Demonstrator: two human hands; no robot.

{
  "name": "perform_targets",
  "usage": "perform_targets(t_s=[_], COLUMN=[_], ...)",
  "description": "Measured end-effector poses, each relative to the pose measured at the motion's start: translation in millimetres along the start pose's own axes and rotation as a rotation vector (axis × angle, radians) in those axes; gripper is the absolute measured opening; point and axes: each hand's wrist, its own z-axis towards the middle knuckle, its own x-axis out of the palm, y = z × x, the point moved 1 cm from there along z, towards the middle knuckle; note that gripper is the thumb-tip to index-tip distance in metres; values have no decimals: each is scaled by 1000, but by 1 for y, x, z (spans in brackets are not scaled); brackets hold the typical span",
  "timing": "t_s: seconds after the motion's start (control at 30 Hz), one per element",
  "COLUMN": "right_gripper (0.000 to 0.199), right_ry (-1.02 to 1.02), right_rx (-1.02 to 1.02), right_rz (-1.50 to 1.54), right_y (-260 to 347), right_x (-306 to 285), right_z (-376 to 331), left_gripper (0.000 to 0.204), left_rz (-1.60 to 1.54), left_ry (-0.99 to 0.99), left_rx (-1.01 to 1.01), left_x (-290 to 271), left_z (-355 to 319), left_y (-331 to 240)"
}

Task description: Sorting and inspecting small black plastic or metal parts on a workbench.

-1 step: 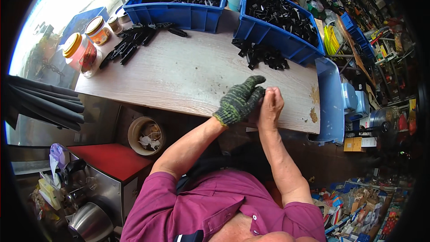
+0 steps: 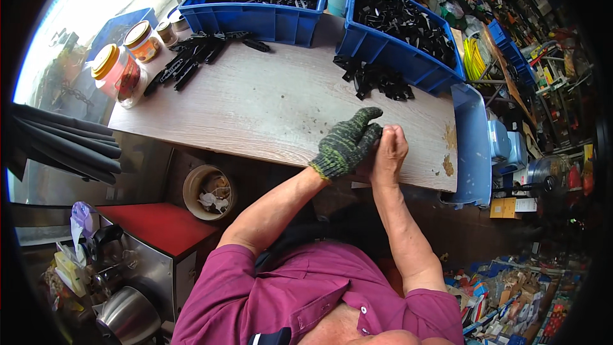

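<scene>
My left hand (image 2: 345,145), in a dark green patterned knit glove, is curled over the near edge of the table, its fingers toward the right. Bare and closed like a fist, my right hand (image 2: 390,150) presses up against it. Anything between the two hands is hidden by the fingers. Beyond them on the tabletop (image 2: 255,102) lies a small heap of black plastic pieces (image 2: 377,81). Long black folding-handle-like parts (image 2: 185,64) are piled farther off at the left.
Two blue crates, a left one (image 2: 255,20) and a right one (image 2: 396,61), hold many black parts at the table's back. Lidded jars (image 2: 121,75) stand at the left edge. A waste bin (image 2: 190,193) is below, and a blue panel (image 2: 471,147) borders the right end.
The whole view has shifted very slightly. Both hands stay together in almost the same pose, and the piles and crates look the same.
</scene>
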Motion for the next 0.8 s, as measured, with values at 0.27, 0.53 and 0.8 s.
perform_targets(t_s=[0.27,0.53,0.8], right_gripper=[24,31,26], right_ry=[7,-501,-322], right_rx=[275,360,381], right_rz=[177,241,-32], right_y=[6,14,-5], right_x=[-10,-89,-92], right_z=[4,89,117], left_gripper=[34,28,22], left_rz=[381,1213,1202], left_ry=[-17,-299,-142], left_rx=[13,-83,67], left_x=[-30,-202,-184], left_z=[18,83,65], left_y=[0,64,55])
